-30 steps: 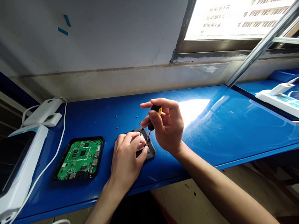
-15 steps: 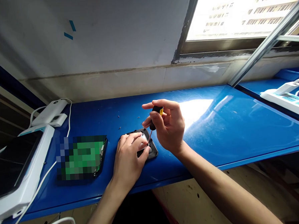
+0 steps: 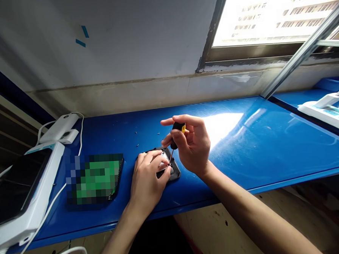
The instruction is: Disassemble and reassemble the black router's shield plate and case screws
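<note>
In the head view a black plastic casing (image 3: 176, 174) lies on the blue table with a white part (image 3: 162, 164) inside it. My left hand (image 3: 146, 177) is curled over the casing's left side and grips it, thumb and index finger close to the screwdriver's tip. A screwdriver with a black and yellow handle (image 3: 173, 143) is in my right hand (image 3: 195, 146), pinched between thumb and fingers. Its shaft slants down into the casing near the right edge. My left fingers hide much of the casing, and the exact contact at the tip is too small to make out.
Small screws (image 3: 137, 145) lie behind the casing. To the left is a pixelated green circuit board (image 3: 100, 180) in a dark frame. A white device with a dark screen (image 3: 19, 184), a white cable (image 3: 80, 137) and a white power strip (image 3: 328, 113) are on the table's sides.
The whole scene has shifted slightly right in view. Both hands keep nearly the same pose, with the screwdriver still in the casing.
</note>
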A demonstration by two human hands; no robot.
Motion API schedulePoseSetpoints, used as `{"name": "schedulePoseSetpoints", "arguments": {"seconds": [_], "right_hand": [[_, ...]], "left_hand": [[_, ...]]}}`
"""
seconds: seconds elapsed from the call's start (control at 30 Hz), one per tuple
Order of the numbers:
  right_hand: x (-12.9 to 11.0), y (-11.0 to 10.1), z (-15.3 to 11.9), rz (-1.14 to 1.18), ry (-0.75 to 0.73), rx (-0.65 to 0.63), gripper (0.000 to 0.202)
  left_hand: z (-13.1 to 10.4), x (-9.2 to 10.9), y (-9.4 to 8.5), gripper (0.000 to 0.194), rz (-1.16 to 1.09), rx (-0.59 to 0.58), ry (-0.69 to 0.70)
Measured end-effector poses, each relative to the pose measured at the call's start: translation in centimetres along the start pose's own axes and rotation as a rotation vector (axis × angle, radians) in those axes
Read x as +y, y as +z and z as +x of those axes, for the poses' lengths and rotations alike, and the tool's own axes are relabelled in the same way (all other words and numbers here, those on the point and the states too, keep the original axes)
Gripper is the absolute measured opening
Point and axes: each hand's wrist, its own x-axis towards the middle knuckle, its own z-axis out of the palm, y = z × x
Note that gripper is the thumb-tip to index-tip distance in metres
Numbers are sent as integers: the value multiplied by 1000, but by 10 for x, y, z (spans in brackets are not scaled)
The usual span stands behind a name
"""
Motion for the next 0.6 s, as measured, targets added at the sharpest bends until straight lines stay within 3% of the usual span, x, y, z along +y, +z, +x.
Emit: {"name": "schedulePoseSetpoints", "arguments": {"seconds": [0.6], "right_hand": [[0,1,0,14,-4,12,18]], "left_hand": [[2,4,-3,15,-61,-1,-44]]}}
